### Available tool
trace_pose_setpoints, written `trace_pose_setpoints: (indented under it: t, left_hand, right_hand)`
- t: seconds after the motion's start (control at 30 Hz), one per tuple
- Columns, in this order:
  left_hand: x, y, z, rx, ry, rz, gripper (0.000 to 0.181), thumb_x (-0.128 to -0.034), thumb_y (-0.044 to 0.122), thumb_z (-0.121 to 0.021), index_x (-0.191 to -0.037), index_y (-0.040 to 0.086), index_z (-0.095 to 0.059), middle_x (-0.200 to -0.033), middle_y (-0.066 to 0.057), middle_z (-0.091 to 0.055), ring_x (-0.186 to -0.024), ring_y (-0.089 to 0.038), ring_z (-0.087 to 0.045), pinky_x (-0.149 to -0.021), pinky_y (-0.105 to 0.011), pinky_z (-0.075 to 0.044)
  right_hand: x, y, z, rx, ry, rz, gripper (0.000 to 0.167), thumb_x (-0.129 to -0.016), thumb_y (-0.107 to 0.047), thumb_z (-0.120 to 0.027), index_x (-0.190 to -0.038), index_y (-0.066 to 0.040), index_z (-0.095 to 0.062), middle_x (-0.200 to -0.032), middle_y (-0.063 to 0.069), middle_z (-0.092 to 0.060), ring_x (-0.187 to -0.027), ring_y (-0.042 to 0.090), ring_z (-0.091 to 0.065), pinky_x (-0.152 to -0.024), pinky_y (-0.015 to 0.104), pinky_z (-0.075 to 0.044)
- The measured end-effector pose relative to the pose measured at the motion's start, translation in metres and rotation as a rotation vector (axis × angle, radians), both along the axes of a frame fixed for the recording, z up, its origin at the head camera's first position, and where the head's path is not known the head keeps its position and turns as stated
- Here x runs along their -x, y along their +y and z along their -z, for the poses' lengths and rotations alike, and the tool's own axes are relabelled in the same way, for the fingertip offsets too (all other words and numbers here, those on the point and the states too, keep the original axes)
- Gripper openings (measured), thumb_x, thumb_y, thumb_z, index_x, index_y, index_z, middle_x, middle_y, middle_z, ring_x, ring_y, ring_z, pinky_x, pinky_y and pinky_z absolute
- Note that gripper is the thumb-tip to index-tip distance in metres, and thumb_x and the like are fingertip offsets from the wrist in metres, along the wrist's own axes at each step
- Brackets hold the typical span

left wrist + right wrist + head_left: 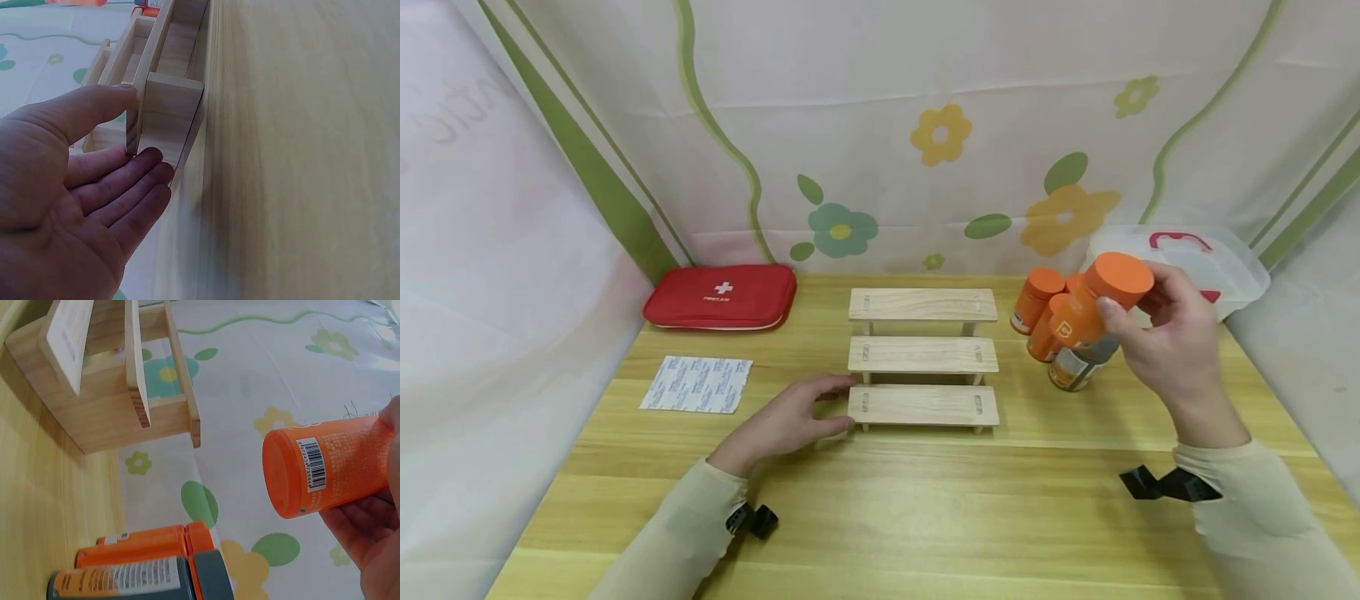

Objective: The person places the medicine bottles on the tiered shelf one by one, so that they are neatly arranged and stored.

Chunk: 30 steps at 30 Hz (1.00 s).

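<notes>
An orange pill bottle with an orange lid [1120,279] is held by my right hand [1183,342], raised over several other bottles on the table. Its barcode and round base face the right wrist view, where the bottle [334,462] lies nearly level. My left hand [797,417] grips the left end of the lowest step of a three-step wooden shelf [925,404], thumb at the front corner and index finger at the back corner. Below the raised bottle stand orange bottles [1037,292] and one with a grey lid [1071,371]; they partly hide each other.
A red first-aid pouch [722,297] lies at the back left, with a printed white blister sheet [696,385] in front of it. A clear plastic box with a red handle [1232,267] sits at the back right. A flower-printed cloth [887,150] hangs behind the table.
</notes>
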<state>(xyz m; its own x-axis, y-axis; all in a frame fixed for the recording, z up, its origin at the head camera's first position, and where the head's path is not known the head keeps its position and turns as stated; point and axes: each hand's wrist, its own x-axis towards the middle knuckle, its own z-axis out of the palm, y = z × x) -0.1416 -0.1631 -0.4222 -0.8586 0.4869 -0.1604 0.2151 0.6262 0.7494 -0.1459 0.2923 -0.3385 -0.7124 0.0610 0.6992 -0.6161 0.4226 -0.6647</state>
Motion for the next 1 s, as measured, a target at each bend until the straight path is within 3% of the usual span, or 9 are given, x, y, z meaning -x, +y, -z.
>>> trace_pose_setpoints:
  t: [0.23,0.47,1.0]
  left_hand:
    - [0.0,0.0,0.001,0.008,0.005,0.002,0.061,-0.0985,0.028,-0.081,-0.153,0.011,-0.06,-0.154,-0.009,-0.063,-0.142,-0.031,-0.06,-0.123,-0.055,-0.047]
    - [0.001,0.0,0.001,0.007,0.008,0.01,0.062,-0.0986,0.028,-0.081,-0.154,0.011,-0.059,-0.154,-0.01,-0.063,-0.143,-0.031,-0.06,-0.123,-0.055,-0.047]
    - [0.0,-0.001,0.001,-0.001,0.036,0.021,0.062,-0.0989,0.028,-0.081,-0.153,0.007,-0.059,-0.153,-0.013,-0.063,-0.144,-0.033,-0.059,-0.123,-0.055,-0.046]
  right_hand:
    - [0.011,-0.019,-0.001,-0.006,-0.028,-0.048,0.047,-0.087,0.006,-0.074,-0.133,-0.001,-0.069,-0.119,-0.01,-0.074,-0.1,0.007,-0.069,-0.091,0.011,-0.057]
    - [0.021,-0.039,-0.002,-0.01,-0.039,-0.096,0.049,-0.085,0.01,-0.073,-0.133,0.014,-0.064,-0.118,-0.01,-0.073,-0.101,0.008,-0.07,-0.089,0.01,-0.058]
    - [0.035,-0.075,-0.001,0.003,-0.117,-0.149,0.049,-0.087,0.011,-0.076,-0.135,0.013,-0.063,-0.117,-0.017,-0.072,-0.103,0.006,-0.07,-0.09,0.012,-0.058]
